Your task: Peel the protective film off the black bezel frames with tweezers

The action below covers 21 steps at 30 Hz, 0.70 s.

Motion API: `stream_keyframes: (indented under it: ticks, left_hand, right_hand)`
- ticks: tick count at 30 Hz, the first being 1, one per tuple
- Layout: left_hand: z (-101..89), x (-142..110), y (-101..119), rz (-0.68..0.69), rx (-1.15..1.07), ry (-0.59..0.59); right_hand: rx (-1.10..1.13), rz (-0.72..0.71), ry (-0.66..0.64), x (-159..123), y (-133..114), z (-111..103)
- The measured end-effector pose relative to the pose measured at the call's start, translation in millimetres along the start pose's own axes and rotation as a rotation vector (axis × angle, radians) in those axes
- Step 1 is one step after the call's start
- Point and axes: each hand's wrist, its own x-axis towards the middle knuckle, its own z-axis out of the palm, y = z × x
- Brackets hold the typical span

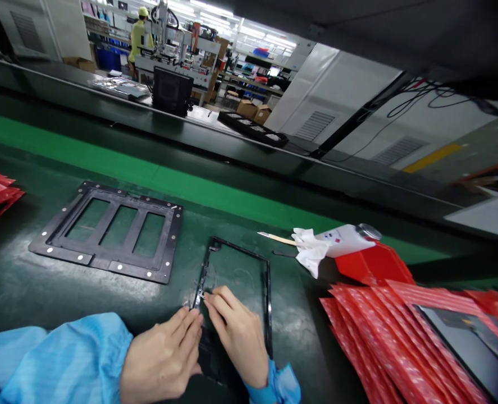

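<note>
Stretching lengthwise away across the table (311,348), the frame (269,303) meets both hands at its left rail (204,275) — right hand (239,335) inside, fingers nearly pinched; left hand (162,353) outside, fingers together — either hold unclear.

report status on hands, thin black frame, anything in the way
Left hand and right hand at left side of thin black frame. Frame on green table, partly hidden by hands. Slotted black plate apart, left; red plastic sleeves right.

Dark green bench (303,320): black three-window plate (103,224) left, thin black frame (269,292) mid, red bubble bags (383,336) right, thin tool (280,239), maybe a brush.
</note>
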Motion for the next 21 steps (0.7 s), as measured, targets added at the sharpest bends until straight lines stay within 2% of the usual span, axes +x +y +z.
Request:
stream_keyframes:
  ticks: [3,8,13,21]
  left_hand:
    - [0.7,-0.4,0.3,-0.008,-0.01,-0.017]
    - [1.1,-0.4,0.9,-0.011,-0.012,-0.033]
    - [-0.2,0.5,0.1,0.004,0.006,-0.015]
    - [-2.2,1.7,0.1,0.035,0.027,-0.018]
  right_hand:
    - [-0.054,-0.01,-0.015,0.0,-0.6,0.8]
    - [-0.087,0.064,0.047,0.9,0.1,0.8]
    - [0.002,0.025,0.04,1.3,-0.4,1.3]
    - [-0.073,0.017,0.025,3.3,-0.1,5.2]
